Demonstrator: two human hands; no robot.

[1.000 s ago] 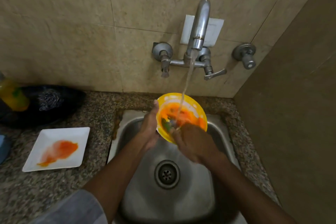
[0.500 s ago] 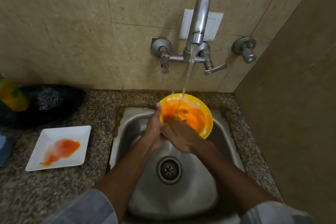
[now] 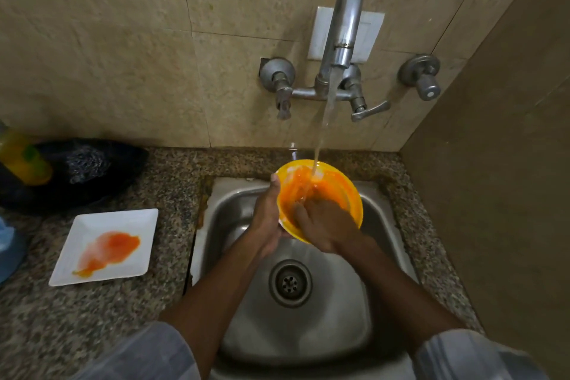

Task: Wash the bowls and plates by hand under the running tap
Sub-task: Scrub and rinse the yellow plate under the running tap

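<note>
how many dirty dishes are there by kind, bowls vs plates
Bowls: 1, the yellow bowl, orange-smeared, held over the sink by the left hand while the right hand rubs inside it under the tap.
Plates: 1, the white square plate with an orange stain, on the counter.
Total: 2

Two bare forearms enter from the lower edge of the frame. Left hand (image 3: 267, 219) and right hand (image 3: 325, 225) carry no gloves, rings or watch. Pale grey fabric sleeves with faint stripes, pushed up above the elbows, show at lower left (image 3: 148, 355) and lower right (image 3: 468, 355).
</note>
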